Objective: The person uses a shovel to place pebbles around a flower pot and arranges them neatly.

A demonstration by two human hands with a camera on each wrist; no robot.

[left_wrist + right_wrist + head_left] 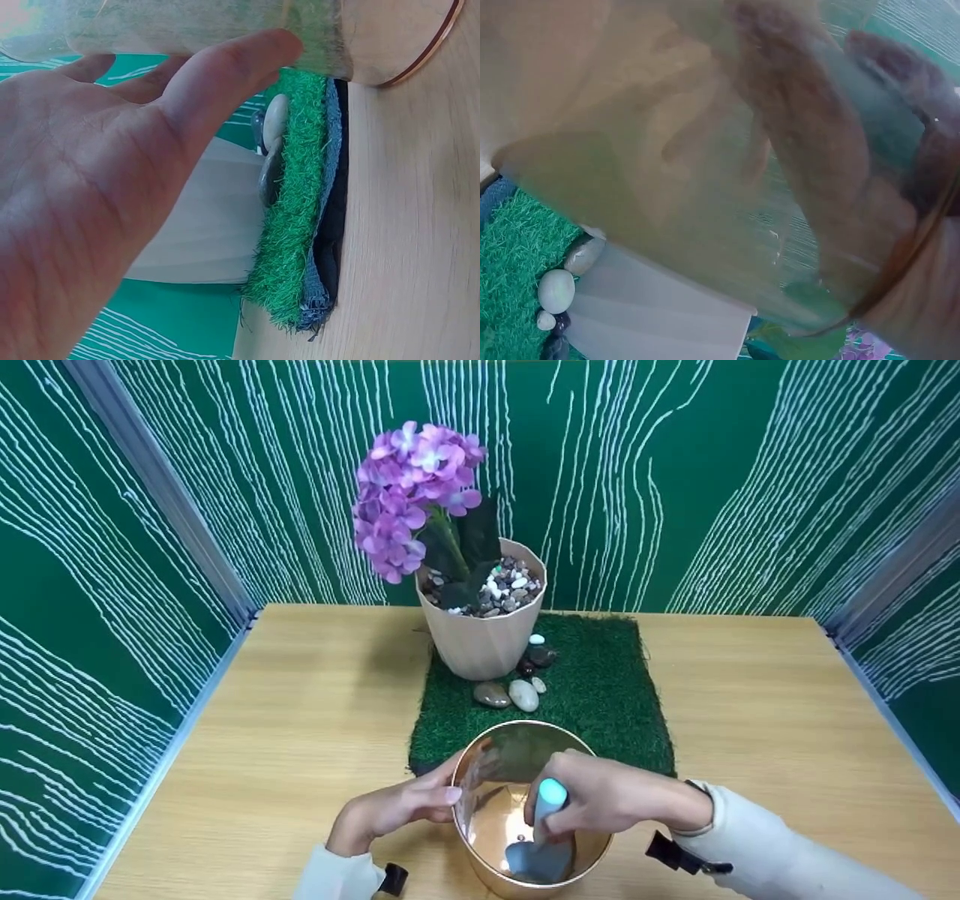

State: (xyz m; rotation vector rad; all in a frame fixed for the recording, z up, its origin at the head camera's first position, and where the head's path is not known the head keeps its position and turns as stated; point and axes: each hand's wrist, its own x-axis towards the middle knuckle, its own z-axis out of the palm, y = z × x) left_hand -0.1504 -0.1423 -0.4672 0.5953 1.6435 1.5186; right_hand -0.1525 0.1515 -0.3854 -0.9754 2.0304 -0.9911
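Note:
A see-through amber tub (495, 872) with a copper-coloured rim stands on the table at the front, before the grass mat. My left hand (409, 802) holds its left side, thumb near the rim; in the left wrist view that hand's thumb (240, 64) lies along the wall, with the fingertips partly hidden behind the tub. My right hand (592, 795) reaches down inside and grips a trowel-like tool (551, 806) by its pale blue handle. The tool's flat grey-blue end lies at the tub's bottom. In the right wrist view the right hand (810, 127) shows blurred through the wall.
Behind the tub, a ribbed beige pot (480, 645) with purple flowers (416, 495) and pebbles stands on an artificial grass mat (607, 697). Several stones (523, 695) lie beside the pot. Green panels with white lines enclose the wooden table (300, 720).

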